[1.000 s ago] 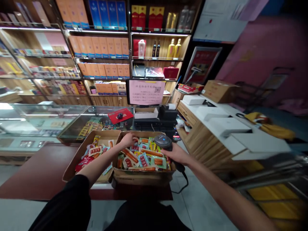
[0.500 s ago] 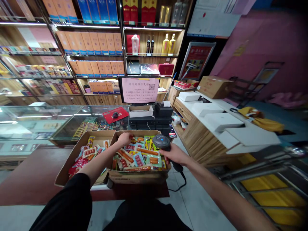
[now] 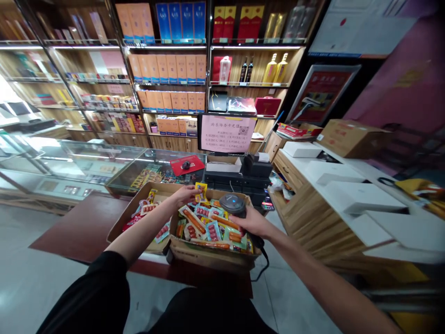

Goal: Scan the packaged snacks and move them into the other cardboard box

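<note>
Pinched in my left hand (image 3: 186, 195) is a small yellow snack packet (image 3: 200, 192), raised over the back edge of the right cardboard box (image 3: 212, 255). My right hand (image 3: 255, 220) grips a dark barcode scanner (image 3: 233, 205), its head above the right side of that box and its cable hanging down beside it. Wrapped sausages (image 3: 193, 219) and other small snack packs fill the right box. On its left, a second cardboard box (image 3: 116, 227) holds a few sausage packs (image 3: 149, 208) and red packaging, partly hidden by my left forearm.
Behind the boxes stand a monitor (image 3: 227, 134) with a pink notice, a receipt printer (image 3: 257, 164) and a mouse on a red mat (image 3: 194, 163). A glass display counter (image 3: 118, 178) runs left. White boxes (image 3: 361, 197) lie on the side cabinet at right.
My left hand has come up out of the right box with the yellow packet. The scanner stays above the box. My view has turned to the left.
</note>
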The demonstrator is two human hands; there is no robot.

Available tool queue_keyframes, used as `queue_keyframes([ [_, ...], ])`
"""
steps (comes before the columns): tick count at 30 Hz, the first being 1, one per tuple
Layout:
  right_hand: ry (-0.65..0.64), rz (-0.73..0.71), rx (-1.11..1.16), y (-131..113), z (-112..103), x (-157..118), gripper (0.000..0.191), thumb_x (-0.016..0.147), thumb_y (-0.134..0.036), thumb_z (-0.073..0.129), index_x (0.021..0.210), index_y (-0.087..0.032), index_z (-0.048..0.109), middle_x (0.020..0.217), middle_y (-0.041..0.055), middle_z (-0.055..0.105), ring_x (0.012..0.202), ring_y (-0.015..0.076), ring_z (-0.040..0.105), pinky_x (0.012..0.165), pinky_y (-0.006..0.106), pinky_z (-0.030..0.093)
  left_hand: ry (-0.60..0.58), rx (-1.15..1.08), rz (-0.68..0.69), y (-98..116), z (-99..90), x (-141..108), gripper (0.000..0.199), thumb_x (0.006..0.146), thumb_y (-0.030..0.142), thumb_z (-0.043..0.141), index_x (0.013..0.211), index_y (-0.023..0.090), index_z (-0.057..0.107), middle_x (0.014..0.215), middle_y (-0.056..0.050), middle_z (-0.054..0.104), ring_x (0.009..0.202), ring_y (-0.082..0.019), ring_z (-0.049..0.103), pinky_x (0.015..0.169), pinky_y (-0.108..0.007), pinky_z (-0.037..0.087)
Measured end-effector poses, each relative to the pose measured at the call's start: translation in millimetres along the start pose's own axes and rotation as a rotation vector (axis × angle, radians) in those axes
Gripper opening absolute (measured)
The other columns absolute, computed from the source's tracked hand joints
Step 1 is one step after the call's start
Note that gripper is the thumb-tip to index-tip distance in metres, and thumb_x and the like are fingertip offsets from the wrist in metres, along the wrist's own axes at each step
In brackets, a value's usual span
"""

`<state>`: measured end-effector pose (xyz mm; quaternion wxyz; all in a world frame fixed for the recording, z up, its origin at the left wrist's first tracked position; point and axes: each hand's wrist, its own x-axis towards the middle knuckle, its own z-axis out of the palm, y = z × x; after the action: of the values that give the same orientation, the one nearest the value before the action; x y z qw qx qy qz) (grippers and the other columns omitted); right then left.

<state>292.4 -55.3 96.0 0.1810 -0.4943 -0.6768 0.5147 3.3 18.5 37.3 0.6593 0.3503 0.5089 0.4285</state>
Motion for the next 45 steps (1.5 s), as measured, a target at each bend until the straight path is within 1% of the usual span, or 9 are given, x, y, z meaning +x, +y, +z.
queue_keyframes([
  [7, -0.011, 0.012, -0.032, -13.9, 9.7, -0.1, 0.021, 0.081, -0.031, 0.074, 0.088, -0.018, 0.059, 0.047, -0.0045, 0.059, 0.041, 0.0134, 0.058, 0.044, 0.023, 0.050, 0.107, -0.032, 0.064, 0.0, 1.0, -15.0, 0.040, 0.063, 0.007, 0.086, 0.094, 0.014, 0.061, 0.077, -0.003, 0.069, 0.058, -0.012, 0.066, 0.056, -0.024, 0.056],
  [11, -0.021, -0.003, -0.058, -17.1, 11.7, -2.8, 0.023, 0.080, -0.031, 0.075, 0.092, -0.017, 0.062, 0.048, -0.0046, 0.060, 0.041, 0.0133, 0.058, 0.044, 0.023, 0.049, 0.090, -0.033, 0.076, 0.6, 0.2, -19.4, 0.041, 0.062, 0.006, 0.086, 0.092, 0.014, 0.059, 0.078, -0.002, 0.068, 0.060, -0.012, 0.066, 0.057, -0.024, 0.057],
  [20, -0.050, 0.022, -0.061, -19.5, 13.5, -8.9, 0.043, 0.081, -0.036, 0.075, 0.115, -0.015, 0.058, 0.050, -0.0045, 0.062, 0.044, 0.0165, 0.062, 0.045, 0.025, 0.051, 0.054, 0.010, 0.102, -3.1, 1.4, -16.1, 0.046, 0.062, 0.010, 0.086, 0.098, 0.015, 0.058, 0.080, -0.002, 0.067, 0.061, -0.014, 0.068, 0.052, -0.022, 0.056],
  [25, -0.034, 0.040, -0.127, -22.3, 16.5, -9.2, 0.029, 0.085, -0.031, 0.071, 0.106, -0.015, 0.058, 0.048, -0.0044, 0.061, 0.044, 0.0148, 0.062, 0.045, 0.023, 0.050, 0.026, -0.020, 0.117, 0.5, 3.6, -24.7, 0.043, 0.061, 0.010, 0.088, 0.091, 0.015, 0.057, 0.079, -0.002, 0.068, 0.061, -0.014, 0.068, 0.054, -0.023, 0.057],
  [28, -0.044, 0.042, -0.137, -22.3, 21.6, -2.9, 0.025, 0.085, -0.031, 0.070, 0.101, -0.016, 0.057, 0.050, -0.0046, 0.061, 0.044, 0.0146, 0.062, 0.046, 0.023, 0.050, 0.059, -0.055, 0.117, 3.7, -4.2, -36.5, 0.043, 0.060, 0.008, 0.088, 0.088, 0.015, 0.057, 0.077, 0.000, 0.067, 0.062, -0.013, 0.068, 0.057, -0.023, 0.058],
  [32, -0.103, -0.005, -0.117, -25.0, 36.1, 12.9, 0.025, 0.084, -0.033, 0.071, 0.095, -0.017, 0.056, 0.050, -0.0045, 0.061, 0.044, 0.0145, 0.062, 0.044, 0.023, 0.049, 0.164, -0.067, 0.112, 6.5, -40.7, -56.7, 0.044, 0.059, 0.008, 0.089, 0.091, 0.014, 0.059, 0.079, -0.001, 0.069, 0.062, -0.012, 0.068, 0.060, -0.024, 0.058],
  [37, -0.186, -0.051, -0.099, -43.6, 66.9, 36.7, 0.024, 0.083, -0.034, 0.070, 0.094, -0.018, 0.056, 0.049, -0.0057, 0.060, 0.042, 0.0136, 0.059, 0.043, 0.023, 0.048, 0.415, -0.075, 0.131, 5.3, -116.8, -97.0, 0.042, 0.060, 0.010, 0.090, 0.091, 0.014, 0.061, 0.078, -0.002, 0.070, 0.057, -0.011, 0.065, 0.058, -0.022, 0.055],
  [40, -0.283, -0.077, -0.096, -57.0, 87.5, 52.2, 0.025, 0.082, -0.038, 0.070, 0.085, -0.020, 0.053, 0.048, -0.0048, 0.059, 0.040, 0.0139, 0.058, 0.042, 0.024, 0.047, 0.505, -0.136, 0.157, 1.4, -157.4, -129.5, 0.040, 0.061, 0.011, 0.090, 0.090, 0.013, 0.063, 0.080, -0.004, 0.071, 0.064, -0.013, 0.069, 0.063, -0.024, 0.057],
  [45, -0.388, -0.159, -0.087, -74.5, 116.1, 71.1, 0.029, 0.079, -0.043, 0.071, 0.077, -0.020, 0.053, 0.049, -0.0029, 0.060, 0.043, 0.0157, 0.061, 0.045, 0.026, 0.050, 0.596, -0.222, 0.165, -5.0, -197.3, -172.7, 0.041, 0.062, 0.010, 0.090, 0.094, 0.011, 0.065, 0.080, -0.006, 0.072, 0.065, -0.013, 0.068, 0.067, -0.027, 0.061],
])
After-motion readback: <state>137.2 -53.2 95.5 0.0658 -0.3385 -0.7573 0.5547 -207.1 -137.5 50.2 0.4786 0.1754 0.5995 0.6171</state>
